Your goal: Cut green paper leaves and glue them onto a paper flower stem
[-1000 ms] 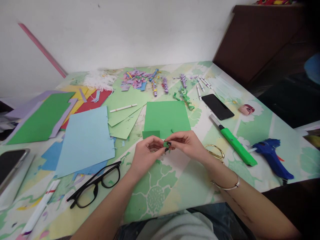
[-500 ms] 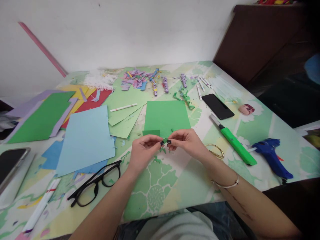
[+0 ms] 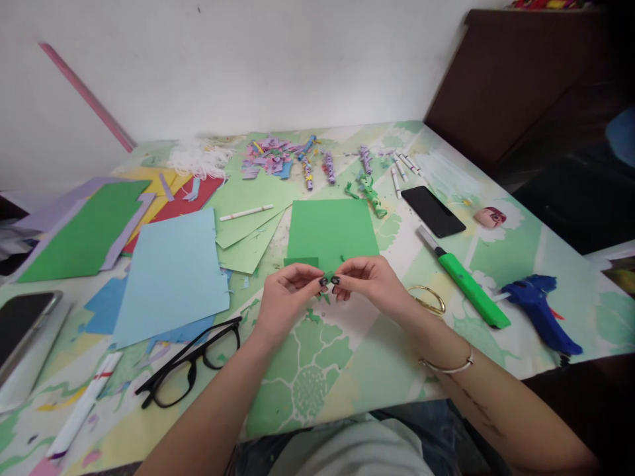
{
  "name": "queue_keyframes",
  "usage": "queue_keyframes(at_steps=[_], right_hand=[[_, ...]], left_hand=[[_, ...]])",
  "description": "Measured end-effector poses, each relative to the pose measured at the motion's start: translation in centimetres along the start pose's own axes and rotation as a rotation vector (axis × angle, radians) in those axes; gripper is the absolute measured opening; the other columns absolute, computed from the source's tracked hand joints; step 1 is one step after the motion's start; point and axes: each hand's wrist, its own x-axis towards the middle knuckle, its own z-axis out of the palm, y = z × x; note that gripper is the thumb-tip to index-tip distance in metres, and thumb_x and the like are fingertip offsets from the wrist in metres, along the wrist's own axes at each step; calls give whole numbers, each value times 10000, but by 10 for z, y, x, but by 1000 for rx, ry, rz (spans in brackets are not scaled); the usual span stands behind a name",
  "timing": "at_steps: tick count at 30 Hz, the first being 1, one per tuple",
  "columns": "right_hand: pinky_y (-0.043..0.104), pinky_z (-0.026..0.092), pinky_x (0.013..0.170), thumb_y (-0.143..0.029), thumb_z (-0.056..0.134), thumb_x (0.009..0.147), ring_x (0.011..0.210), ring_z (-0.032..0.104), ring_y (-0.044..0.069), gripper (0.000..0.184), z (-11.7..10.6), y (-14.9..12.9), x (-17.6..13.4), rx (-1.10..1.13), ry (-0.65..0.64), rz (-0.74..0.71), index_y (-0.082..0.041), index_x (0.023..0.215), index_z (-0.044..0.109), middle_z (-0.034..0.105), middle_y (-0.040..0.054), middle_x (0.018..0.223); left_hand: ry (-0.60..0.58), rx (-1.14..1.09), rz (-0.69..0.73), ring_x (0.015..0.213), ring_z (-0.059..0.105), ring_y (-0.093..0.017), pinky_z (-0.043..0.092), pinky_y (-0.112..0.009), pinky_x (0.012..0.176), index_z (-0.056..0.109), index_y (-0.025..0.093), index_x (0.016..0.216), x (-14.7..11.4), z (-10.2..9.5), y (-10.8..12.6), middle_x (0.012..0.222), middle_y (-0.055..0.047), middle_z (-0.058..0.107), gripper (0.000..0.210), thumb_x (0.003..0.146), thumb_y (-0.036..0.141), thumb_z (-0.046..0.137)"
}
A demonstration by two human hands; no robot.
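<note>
Between the fingertips of both hands is a small piece of green paper (image 3: 328, 276). My left hand (image 3: 290, 294) pinches its left end, and my right hand (image 3: 367, 283) pinches the right end. Just beyond them lies a square green sheet (image 3: 331, 228), with a darker green strip (image 3: 301, 262) at its near left edge. Tiny green scraps (image 3: 312, 316) are scattered on the tablecloth below my fingers. Past the sheet rests a green paper figure (image 3: 371, 195), beside several patterned paper rolls (image 3: 329, 168).
Black glasses (image 3: 191, 370), a light blue sheet (image 3: 173, 277) and a phone (image 3: 24, 324) lie at left. To the right are a gold bangle (image 3: 427, 299), a green cutter (image 3: 471, 291), a blue glue gun (image 3: 540, 311) and a black phone (image 3: 433, 210). Paper scraps (image 3: 270, 157) are heaped behind.
Both hands keep their pinch on the green paper piece at nearly the same spot. The fingertips have shifted very slightly; the things on the table stay where they were.
</note>
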Motion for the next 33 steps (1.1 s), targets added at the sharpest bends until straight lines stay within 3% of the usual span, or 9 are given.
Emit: queue_keyframes(at_steps=[4,9,17,25,33], right_hand=[[240,496,514,-356,754,687,508,619,121,247,2,1,-1,66,40,-28,-132,724,657,658,19,570],[230,489,499,-348,757,685,497,611,114,246,3,3,0,70,39,-36,-128,716,653,653,17,563],[217,477,498,-316,761,687,500,599,103,221,4,3,-1,55,33,-33,-129,715,646,651,11,568],[209,482,515,-287,769,676,513,605,101,201,5,4,0,35,55,-43,-133,721,648,653,6,579],[210,478,501,-259,748,694,502,606,104,162,5,6,0,25,81,-57,-134,720,649,651,4,566]], left_hand=[[-63,-123,-29,600,657,-126,533,-228,594,648,125,833,-1,1,0,663,-27,703,149,768,254,686],[-93,-139,-36,578,668,-139,548,-241,583,635,124,873,-2,1,2,660,-35,712,179,750,234,706],[-23,-69,61,529,638,-95,539,-185,541,664,136,760,-3,3,4,637,6,694,147,660,172,766],[32,23,130,539,648,-93,543,-171,550,691,143,763,-5,4,4,651,2,700,96,679,107,719],[13,9,111,577,667,-117,558,-199,569,685,135,829,-3,3,5,687,-21,711,120,721,181,710]])
